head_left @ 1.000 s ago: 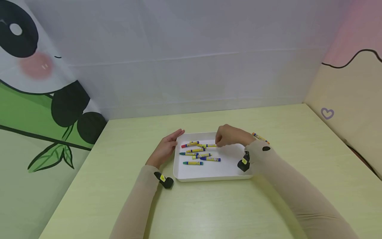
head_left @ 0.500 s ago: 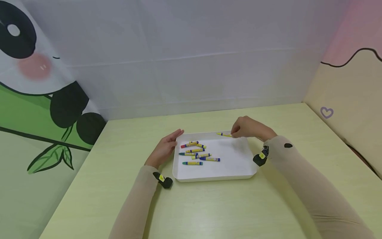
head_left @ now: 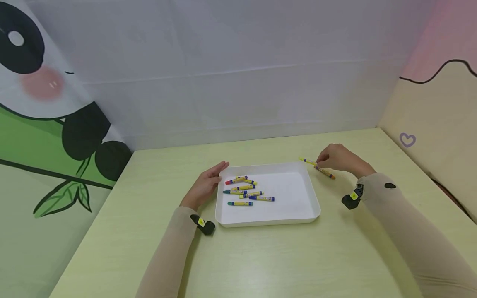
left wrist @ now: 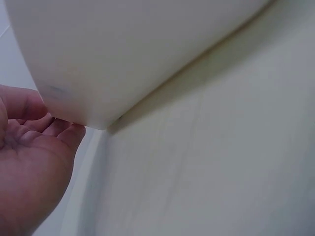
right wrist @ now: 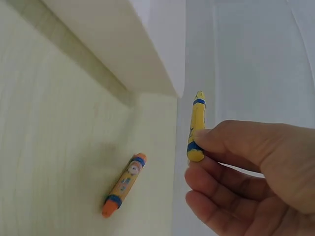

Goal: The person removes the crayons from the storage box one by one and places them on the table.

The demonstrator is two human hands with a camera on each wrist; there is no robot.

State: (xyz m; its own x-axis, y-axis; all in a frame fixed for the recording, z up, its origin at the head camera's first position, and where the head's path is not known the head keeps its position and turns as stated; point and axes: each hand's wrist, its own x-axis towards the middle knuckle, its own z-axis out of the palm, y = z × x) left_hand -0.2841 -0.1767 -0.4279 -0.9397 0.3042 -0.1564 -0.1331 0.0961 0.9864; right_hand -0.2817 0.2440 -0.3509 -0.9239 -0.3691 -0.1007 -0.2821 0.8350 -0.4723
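- Right hand (head_left: pixel 337 159) pinches a yellow crayon (head_left: pixel 307 160) by one end, above the table (head_left: pixel 261 256) right of the tray (head_left: pixel 313 207).
- Left hand (head_left: pixel 206 184), fingers straight, rests against the tray's left edge.
- Risk: such a thin end-pinch may slip, and the crayon could roll against the orange crayon (head_left: pixel 325 172).

table: pale yellow-green wood grain (head_left: pixel 261 265)
back wall: white sheet (head_left: pixel 238 82), horizontal creases
left wall: panda print (head_left: pixel 44 82), green band, leaf sprig (head_left: pixel 67 194)
right wall: cream panel (head_left: pixel 432 124), purple heart (head_left: pixel 407 140), pink above
light: soft, even
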